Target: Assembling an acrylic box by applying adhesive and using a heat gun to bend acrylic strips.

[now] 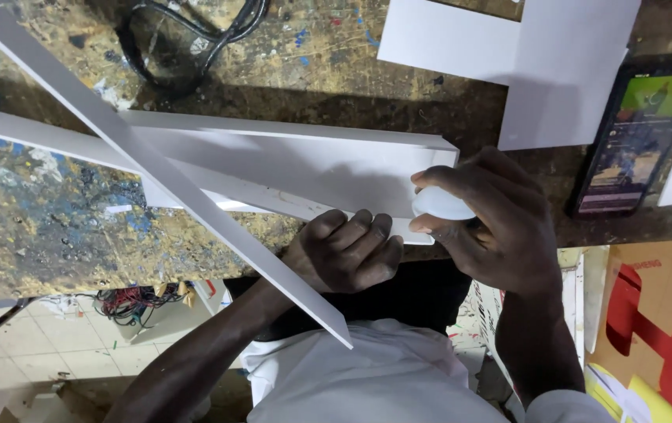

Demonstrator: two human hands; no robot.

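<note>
My right hand (500,223) is closed around a small white rounded object (439,204), which looks like a bottle or cap, held at the near right corner of a white foam-board piece (297,168). My left hand (344,252) is curled at the board's near edge, fingers bent, resting against a long white strip (155,164) that runs diagonally from the far left down toward my chest. Whether the left fingers grip the strip I cannot tell. Several white strips and boards overlap on the paint-stained workbench (54,227).
More white board pieces (524,55) lie at the far right. A phone with a lit screen (637,137) lies at the right edge. Black cables (187,39) coil at the far side. Brown and red cardboard (657,329) and tangled wires (128,301) sit below the bench.
</note>
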